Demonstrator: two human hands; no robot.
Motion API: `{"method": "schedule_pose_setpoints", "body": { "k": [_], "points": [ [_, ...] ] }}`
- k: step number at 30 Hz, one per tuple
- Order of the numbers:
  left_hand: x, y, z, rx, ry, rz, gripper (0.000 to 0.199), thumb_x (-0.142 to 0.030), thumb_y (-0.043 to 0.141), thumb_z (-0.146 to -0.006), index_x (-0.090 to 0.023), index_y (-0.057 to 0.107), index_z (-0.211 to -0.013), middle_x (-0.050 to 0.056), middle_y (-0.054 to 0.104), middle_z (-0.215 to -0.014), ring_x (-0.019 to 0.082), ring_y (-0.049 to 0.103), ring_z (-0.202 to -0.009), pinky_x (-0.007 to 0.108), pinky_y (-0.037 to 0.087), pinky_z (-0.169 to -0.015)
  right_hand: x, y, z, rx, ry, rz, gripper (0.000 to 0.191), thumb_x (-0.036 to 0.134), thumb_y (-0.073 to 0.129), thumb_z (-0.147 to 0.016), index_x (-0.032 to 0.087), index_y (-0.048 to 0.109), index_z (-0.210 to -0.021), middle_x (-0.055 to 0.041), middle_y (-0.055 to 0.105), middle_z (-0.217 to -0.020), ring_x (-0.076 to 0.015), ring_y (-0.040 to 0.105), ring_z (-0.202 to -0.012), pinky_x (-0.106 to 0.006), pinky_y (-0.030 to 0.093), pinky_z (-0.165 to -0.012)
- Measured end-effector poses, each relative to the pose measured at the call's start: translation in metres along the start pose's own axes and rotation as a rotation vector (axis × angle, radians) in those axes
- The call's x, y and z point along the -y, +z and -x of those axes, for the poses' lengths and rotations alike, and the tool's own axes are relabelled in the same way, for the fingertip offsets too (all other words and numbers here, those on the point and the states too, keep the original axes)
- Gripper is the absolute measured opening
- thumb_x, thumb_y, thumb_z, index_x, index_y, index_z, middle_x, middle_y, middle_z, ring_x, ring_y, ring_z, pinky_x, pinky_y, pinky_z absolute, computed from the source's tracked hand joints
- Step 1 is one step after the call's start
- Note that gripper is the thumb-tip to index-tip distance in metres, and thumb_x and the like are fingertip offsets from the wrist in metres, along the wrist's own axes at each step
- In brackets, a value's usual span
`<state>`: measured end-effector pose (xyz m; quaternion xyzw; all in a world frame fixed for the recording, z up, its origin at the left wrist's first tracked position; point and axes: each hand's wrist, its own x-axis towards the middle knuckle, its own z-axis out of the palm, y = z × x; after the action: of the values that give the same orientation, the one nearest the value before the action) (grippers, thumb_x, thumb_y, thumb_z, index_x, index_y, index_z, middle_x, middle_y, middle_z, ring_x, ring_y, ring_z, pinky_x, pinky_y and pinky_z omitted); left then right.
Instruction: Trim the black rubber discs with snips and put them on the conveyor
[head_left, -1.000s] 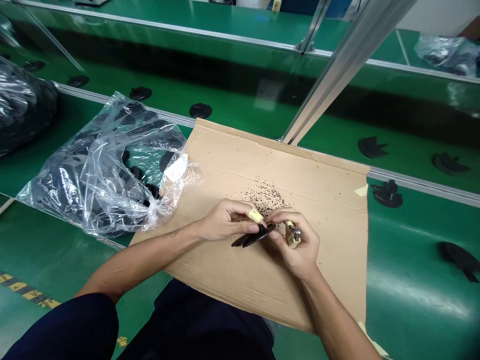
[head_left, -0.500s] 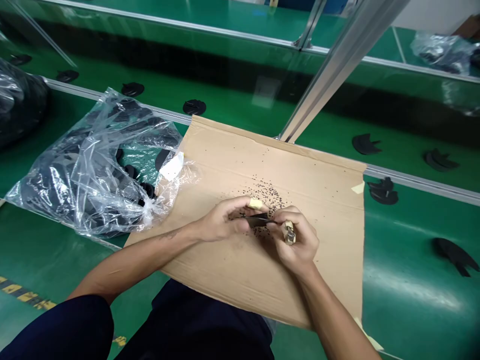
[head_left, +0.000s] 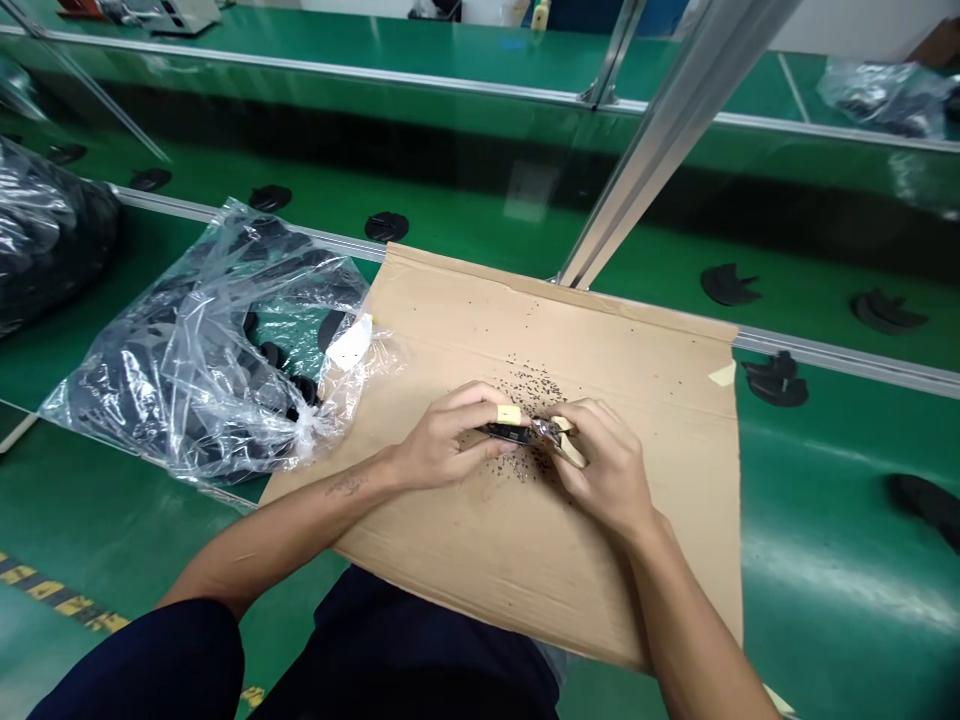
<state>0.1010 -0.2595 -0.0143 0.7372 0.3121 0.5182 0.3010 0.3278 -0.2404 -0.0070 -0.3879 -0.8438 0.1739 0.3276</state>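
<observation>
My left hand is closed around a small black plastic part, with pale yellow tape wrapped on one finger. My right hand grips nippers with pale yellow handles. Their metal jaws point left and meet the right end of the part; whether they bite into it I cannot tell. Both hands are just above a cardboard sheet. Small black plastic bits lie scattered on it around and beyond my fingers.
A clear plastic bag of black parts lies left of the cardboard, a dark bag farther left. Black parts rest to the right, others beyond the metal rail. A metal post rises behind the cardboard.
The nippers have swung round in my right hand, so their jaws now face left against the part. The black part has turned in my left fingers. The camera view has shifted slightly.
</observation>
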Motion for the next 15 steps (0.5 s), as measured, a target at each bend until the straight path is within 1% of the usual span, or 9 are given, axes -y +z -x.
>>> {"method": "schedule_pose_setpoints", "body": {
  "k": [5,9,12,15],
  "points": [
    [0.0005,-0.0005,-0.0001,0.004,0.004,-0.013,0.026,-0.025,0.067,-0.094,-0.017,0.069,-0.119,0.009,0.069,-0.103,0.016,0.066,-0.095,0.030,0.058,-0.081,-0.0002,-0.0025,-0.0002,-0.023,-0.017,0.032,0.018,0.017,0.059,-0.090,0.023,0.065,-0.105,-0.0062,0.070,-0.089,-0.0221,0.063,-0.080,-0.036,0.049,-0.071],
    [-0.0001,-0.0013,-0.0011,0.030,0.011,-0.022,0.024,-0.025,0.066,-0.096,-0.015,0.069,-0.118,0.009,0.071,-0.102,0.017,0.066,-0.096,0.031,0.056,-0.083,-0.0010,-0.0016,0.0019,0.001,-0.029,0.082,0.016,0.018,0.058,-0.092,0.021,0.065,-0.106,-0.0069,0.072,-0.090,-0.0215,0.064,-0.080,-0.035,0.047,-0.071],
    [-0.0005,-0.0011,-0.0016,0.065,0.000,-0.051,0.022,-0.027,0.064,-0.097,-0.015,0.069,-0.115,0.009,0.072,-0.099,0.018,0.065,-0.092,0.032,0.055,-0.081,-0.0014,0.0002,0.0039,0.004,-0.035,0.135,0.013,0.018,0.058,-0.094,0.020,0.066,-0.104,-0.0071,0.073,-0.089,-0.0206,0.064,-0.080,-0.033,0.046,-0.071],
    [0.0002,-0.0002,-0.0016,0.071,-0.019,-0.066,0.023,-0.029,0.067,-0.095,-0.015,0.069,-0.114,0.008,0.073,-0.095,0.017,0.064,-0.087,0.031,0.053,-0.078,-0.0014,0.0014,0.0051,-0.005,-0.053,0.190,0.013,0.016,0.057,-0.095,0.018,0.067,-0.103,-0.0062,0.073,-0.085,-0.0189,0.063,-0.076,-0.032,0.045,-0.070]
  ]
}}
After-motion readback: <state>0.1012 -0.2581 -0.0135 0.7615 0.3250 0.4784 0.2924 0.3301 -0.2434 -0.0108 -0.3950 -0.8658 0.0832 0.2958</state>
